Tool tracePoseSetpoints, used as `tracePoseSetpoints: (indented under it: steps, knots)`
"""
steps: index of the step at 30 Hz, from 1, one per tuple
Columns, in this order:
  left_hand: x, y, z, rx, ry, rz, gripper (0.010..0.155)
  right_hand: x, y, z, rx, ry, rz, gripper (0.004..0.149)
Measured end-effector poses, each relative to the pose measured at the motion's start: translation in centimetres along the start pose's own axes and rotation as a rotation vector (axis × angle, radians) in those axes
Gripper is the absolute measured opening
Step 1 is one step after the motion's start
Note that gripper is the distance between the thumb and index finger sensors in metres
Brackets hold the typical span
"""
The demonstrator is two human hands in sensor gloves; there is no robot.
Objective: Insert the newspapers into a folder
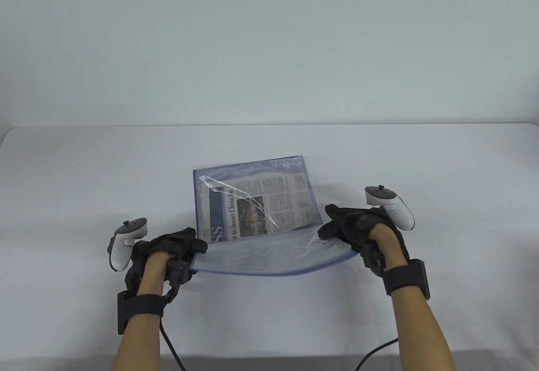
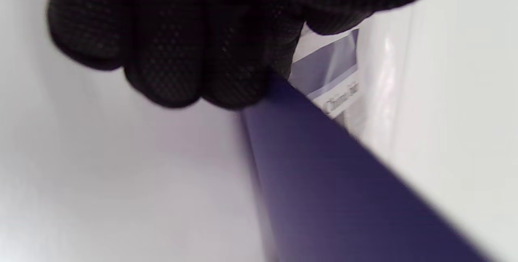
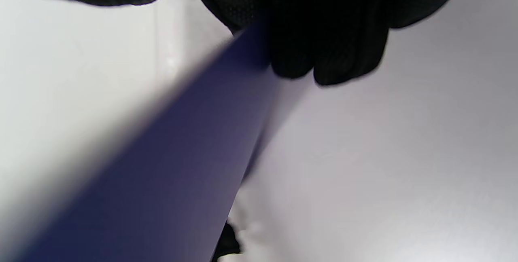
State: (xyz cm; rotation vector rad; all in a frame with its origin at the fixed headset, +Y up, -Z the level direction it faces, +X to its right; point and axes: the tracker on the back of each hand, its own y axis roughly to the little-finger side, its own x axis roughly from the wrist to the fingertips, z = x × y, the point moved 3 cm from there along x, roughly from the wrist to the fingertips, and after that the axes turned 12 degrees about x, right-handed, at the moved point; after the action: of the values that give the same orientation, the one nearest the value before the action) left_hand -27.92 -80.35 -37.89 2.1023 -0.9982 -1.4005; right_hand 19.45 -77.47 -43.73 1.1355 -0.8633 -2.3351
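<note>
A big white table (image 1: 84,185) sits under everything. In the middle lies a see-through blue folder (image 1: 257,257) with the newspaper (image 1: 257,209) inside. The near part of the folder is lifted off the table. The left hand (image 1: 168,251) grips its left corner. The right hand (image 1: 358,230) grips its right corner. A black cable (image 1: 170,345) trails by the left arm.

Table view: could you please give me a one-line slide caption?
Both gloved hands, left hand and right hand, hold the blue folder with the newspaper inside.
</note>
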Motion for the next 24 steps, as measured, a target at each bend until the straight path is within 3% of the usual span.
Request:
tracePoseSetpoints:
  steps: [3, 4, 6, 9, 10, 13, 16, 20, 24]
  knots:
    - [0.7, 0.3, -1.7, -0.138, 0.127, -0.042, 0.057, -1.3, 0.3, -1.1, 0.188, -0.055, -0.093, 0.074]
    - [1.0, 0.2, -2.1, -0.179, 0.130, -0.072, 0.059, -1.4, 0.2, -1.6, 0.215, -0.034, -0.143, 0.076]
    - [1.5, -0.6, -2.5, -0.198, 0.032, -0.168, 0.063, -1.4, 0.1, -2.7, 0.225, 0.105, -0.213, 0.079]
    - [1.4, -1.8, -2.9, 0.003, -0.096, -0.181, 0.073, -1.1, 0.1, -3.2, 0.147, 0.247, -0.223, 0.083]
    - [1.2, -2.5, -3.3, 0.136, -0.129, -0.173, 0.074, -0.9, 0.2, -2.9, 0.049, 0.281, -0.169, 0.084]
    - [0.6, -3.9, -4.6, 0.332, -0.211, -0.197, 0.075, -0.2, 0.4, -1.9, -0.111, 0.303, -0.070, 0.083]
    - [0.1, -5.3, -6.0, 0.530, -0.335, -0.230, 0.067, 0.2, 0.0, -0.6, -0.222, 0.347, -0.034, 0.082]
    - [-0.4, -6.9, -7.1, 0.759, -0.459, -0.182, 0.060, 1.0, -0.4, 0.6, -0.369, 0.388, 0.006, 0.081]
    - [-0.7, -7.8, -7.7, 0.896, -0.528, -0.125, 0.058, 2.0, -0.3, 1.3, -0.378, 0.361, 0.002, 0.080]
